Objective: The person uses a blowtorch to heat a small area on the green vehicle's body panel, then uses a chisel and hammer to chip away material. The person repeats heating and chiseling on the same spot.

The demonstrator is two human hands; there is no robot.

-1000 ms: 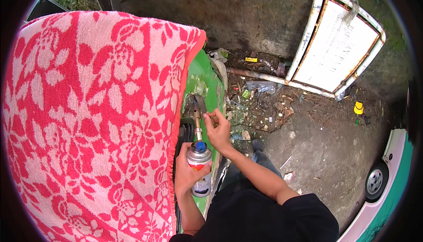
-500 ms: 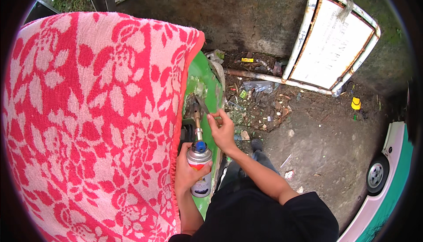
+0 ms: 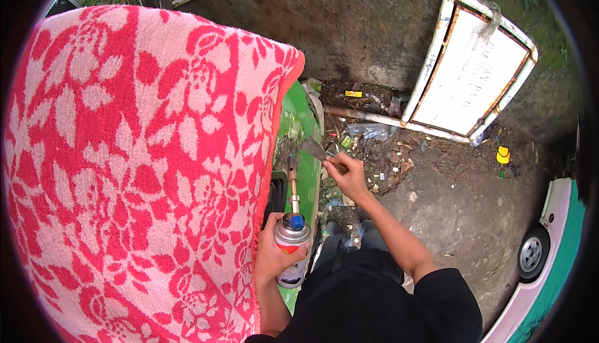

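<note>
My left hand (image 3: 272,254) is wrapped round the can of a gas torch (image 3: 292,243), a canister with a blue-collared burner and brass tube. Its dark nozzle points away from me, close over a scraped, bare patch (image 3: 288,143) on a green painted vehicle body (image 3: 304,174). No flame can be made out. In my right hand (image 3: 348,174) is a putty knife (image 3: 313,148), gripped by its handle. The flat grey blade reaches left over the green panel, just right of the nozzle. I cannot tell whether the blade touches the paint.
A pink and red floral blanket (image 3: 156,174) covers the vehicle to my left. Beyond stands a mossy wall (image 3: 299,24) with a rusty white-framed sign (image 3: 471,62) against it. Litter and plastic (image 3: 368,132) lie on the ground. A pink and teal vehicle (image 3: 555,249) is at the right.
My right hand has moved right and slightly back, drawing the putty knife away from the nozzle; its blade now shows broad side. The view has shifted slightly, and the torch stays in my left hand.
</note>
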